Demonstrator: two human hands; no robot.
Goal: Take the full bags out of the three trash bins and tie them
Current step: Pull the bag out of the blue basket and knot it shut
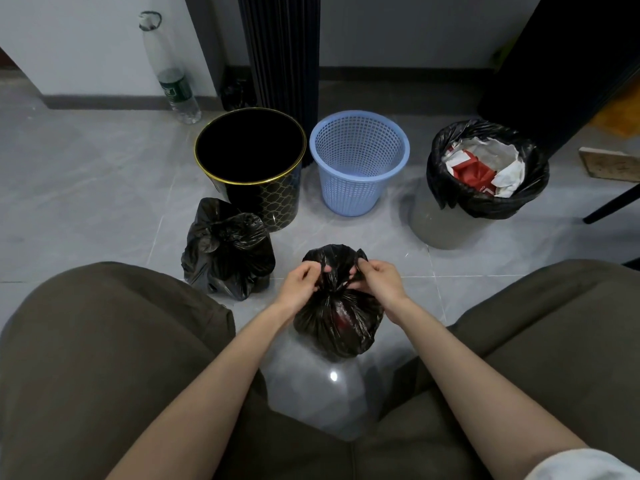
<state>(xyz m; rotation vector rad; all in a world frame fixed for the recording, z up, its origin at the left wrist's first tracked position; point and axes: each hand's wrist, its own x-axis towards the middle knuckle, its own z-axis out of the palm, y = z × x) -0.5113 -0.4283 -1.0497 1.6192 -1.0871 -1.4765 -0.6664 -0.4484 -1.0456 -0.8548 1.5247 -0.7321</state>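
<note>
Black plastic bag (337, 323), gathered at the neck, stands on the grey tiled floor (104, 202) between the knees. I note the left hand (299, 284) and right hand (377, 280) each pinching its loose top flaps. A second black bag (227, 251) sits knotted beside the gold-rimmed black bin (277, 199). The blue mesh basket (356, 188) stands between that bin and the grey bin (446, 230), whose black liner (485, 206) holds paper.

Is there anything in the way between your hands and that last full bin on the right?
Nothing visible. The left hand and right hand pinch the neck of the bag in front. Only bare floor lies between them and the grey bin. The blue basket stands beside it, off the path.
</note>
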